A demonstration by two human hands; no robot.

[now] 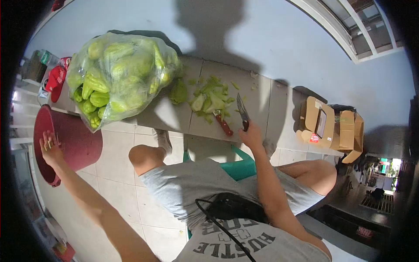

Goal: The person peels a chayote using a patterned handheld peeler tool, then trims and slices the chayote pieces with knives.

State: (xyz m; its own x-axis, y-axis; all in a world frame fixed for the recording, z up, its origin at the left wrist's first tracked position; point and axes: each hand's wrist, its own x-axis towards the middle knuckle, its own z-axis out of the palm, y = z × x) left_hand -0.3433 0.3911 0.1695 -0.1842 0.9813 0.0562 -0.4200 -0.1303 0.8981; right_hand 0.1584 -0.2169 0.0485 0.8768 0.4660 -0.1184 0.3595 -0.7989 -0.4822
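My right hand [251, 135] is closed around the dark handle of a knife [242, 109], its blade pointing toward the wall over the tiled counter. My left hand [51, 151] is at the mouth of a large maroon bucket [80, 142], fingers spread, holding nothing that I can make out. Between the knife and a big clear bag of green chayotes [126, 72] lies a pile of green peelings and cut pieces [211, 99]. A second knife with a red-brown handle [224, 125] rests at the pile's near side. One whole chayote [178, 91] sits beside the bag.
Opened cardboard boxes [321, 120] stand at the counter's right end. A red item [56, 78] and a green-tinted bottle [46, 56] are at the far left. Below the counter [168, 115] is a green stool [240, 168], by my legs.
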